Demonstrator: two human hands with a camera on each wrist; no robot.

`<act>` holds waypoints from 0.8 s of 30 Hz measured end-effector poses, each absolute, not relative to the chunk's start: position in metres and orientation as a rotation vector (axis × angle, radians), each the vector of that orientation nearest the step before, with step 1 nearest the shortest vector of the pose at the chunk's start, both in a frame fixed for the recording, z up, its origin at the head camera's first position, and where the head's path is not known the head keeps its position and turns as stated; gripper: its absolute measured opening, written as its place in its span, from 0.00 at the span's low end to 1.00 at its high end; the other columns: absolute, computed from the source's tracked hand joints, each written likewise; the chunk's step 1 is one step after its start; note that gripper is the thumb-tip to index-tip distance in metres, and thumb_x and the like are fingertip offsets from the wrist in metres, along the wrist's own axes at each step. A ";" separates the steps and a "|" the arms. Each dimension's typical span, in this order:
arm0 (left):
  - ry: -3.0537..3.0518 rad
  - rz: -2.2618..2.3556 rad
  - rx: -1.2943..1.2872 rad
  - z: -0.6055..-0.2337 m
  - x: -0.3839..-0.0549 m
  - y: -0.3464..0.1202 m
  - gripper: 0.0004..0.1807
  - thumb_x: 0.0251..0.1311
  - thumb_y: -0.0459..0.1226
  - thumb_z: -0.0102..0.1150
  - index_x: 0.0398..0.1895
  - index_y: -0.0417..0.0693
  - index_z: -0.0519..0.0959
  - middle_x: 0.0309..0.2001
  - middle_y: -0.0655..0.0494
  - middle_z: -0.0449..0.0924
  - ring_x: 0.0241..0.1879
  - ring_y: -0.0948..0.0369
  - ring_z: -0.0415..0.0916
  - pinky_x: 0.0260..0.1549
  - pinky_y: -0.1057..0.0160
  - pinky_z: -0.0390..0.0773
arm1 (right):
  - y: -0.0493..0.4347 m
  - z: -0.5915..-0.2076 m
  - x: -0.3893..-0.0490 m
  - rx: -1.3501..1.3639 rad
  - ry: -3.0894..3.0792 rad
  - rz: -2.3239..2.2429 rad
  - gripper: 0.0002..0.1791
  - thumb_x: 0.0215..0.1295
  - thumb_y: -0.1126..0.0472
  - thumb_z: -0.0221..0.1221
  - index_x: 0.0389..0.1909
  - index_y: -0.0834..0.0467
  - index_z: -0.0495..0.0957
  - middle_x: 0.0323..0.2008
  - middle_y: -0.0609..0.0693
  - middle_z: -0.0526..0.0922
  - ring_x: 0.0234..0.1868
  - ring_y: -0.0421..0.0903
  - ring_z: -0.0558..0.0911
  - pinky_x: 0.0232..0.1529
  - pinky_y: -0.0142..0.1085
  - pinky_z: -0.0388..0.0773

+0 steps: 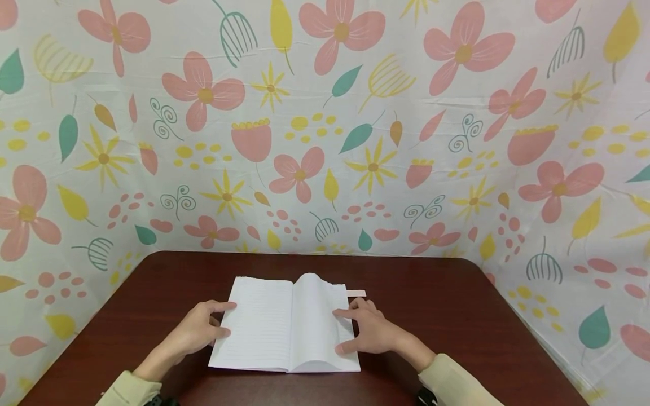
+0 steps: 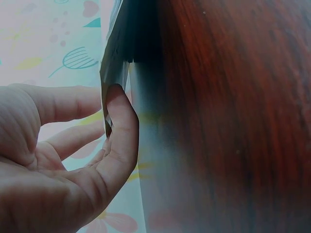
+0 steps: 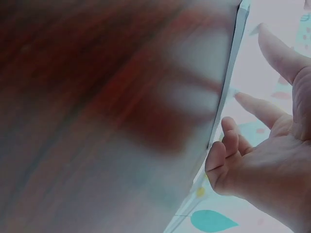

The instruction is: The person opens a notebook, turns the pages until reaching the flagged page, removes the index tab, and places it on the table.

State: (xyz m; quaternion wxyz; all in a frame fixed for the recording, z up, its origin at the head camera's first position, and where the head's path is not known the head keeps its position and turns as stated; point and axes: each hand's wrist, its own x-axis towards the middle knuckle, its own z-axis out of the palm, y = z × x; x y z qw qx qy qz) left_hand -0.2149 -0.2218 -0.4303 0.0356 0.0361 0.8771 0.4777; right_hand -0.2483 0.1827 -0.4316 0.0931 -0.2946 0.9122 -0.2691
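Observation:
An open notebook [image 1: 259,327] with lined left-hand pages lies on the dark table. Its right-hand page [image 1: 312,327] bulges upward beside the spine. My left hand [image 1: 195,327] grips the notebook's left edge: thumb and index finger lie on top, and in the left wrist view other fingers [image 2: 124,131] curl beneath the edge. On the right, my right hand [image 1: 373,330] touches the right-hand page with extended thumb and index finger. Its remaining fingers [image 3: 218,158] bend loosely beside the notebook's edge in the right wrist view. A pale strip [image 1: 356,293] sticks out past the upper right edge.
The brown wooden table [image 1: 431,293] has rounded far corners. Behind it and along both sides hangs a white cloth [image 1: 315,225] printed with flowers and leaves. Light sleeves [image 1: 452,378] and dark wrist devices [image 1: 426,396] show near the bottom.

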 end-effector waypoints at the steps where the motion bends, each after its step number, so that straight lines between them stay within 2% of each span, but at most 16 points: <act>1: 2.695 1.467 0.112 -0.430 -0.215 -0.222 0.29 0.54 0.21 0.72 0.63 0.31 0.81 0.60 0.34 0.75 0.32 0.55 0.80 0.26 0.54 0.84 | 0.181 -0.431 -0.249 -0.882 2.709 -0.798 0.42 0.57 0.45 0.77 0.70 0.58 0.79 0.50 0.51 0.70 0.50 0.50 0.64 0.42 0.45 0.63; 6: 2.687 1.472 0.119 -0.431 -0.215 -0.223 0.29 0.54 0.21 0.72 0.63 0.32 0.81 0.60 0.34 0.75 0.32 0.55 0.81 0.26 0.54 0.85 | 0.174 -0.431 -0.251 -0.896 2.708 -0.788 0.40 0.59 0.43 0.76 0.70 0.57 0.79 0.50 0.51 0.70 0.48 0.50 0.65 0.42 0.45 0.64; 19: 2.673 1.472 0.096 -0.429 -0.214 -0.222 0.29 0.55 0.21 0.71 0.63 0.31 0.81 0.59 0.35 0.75 0.33 0.55 0.80 0.27 0.54 0.85 | 0.159 -0.426 -0.249 -0.874 2.637 -0.882 0.40 0.61 0.44 0.75 0.73 0.53 0.77 0.59 0.54 0.72 0.57 0.53 0.66 0.55 0.55 0.71; 24: 2.671 1.472 0.093 -0.428 -0.214 -0.222 0.29 0.55 0.20 0.71 0.63 0.32 0.81 0.60 0.35 0.75 0.33 0.55 0.80 0.27 0.54 0.85 | 0.155 -0.425 -0.251 -0.880 2.594 -0.919 0.40 0.64 0.44 0.74 0.74 0.52 0.75 0.61 0.55 0.72 0.57 0.52 0.66 0.54 0.53 0.72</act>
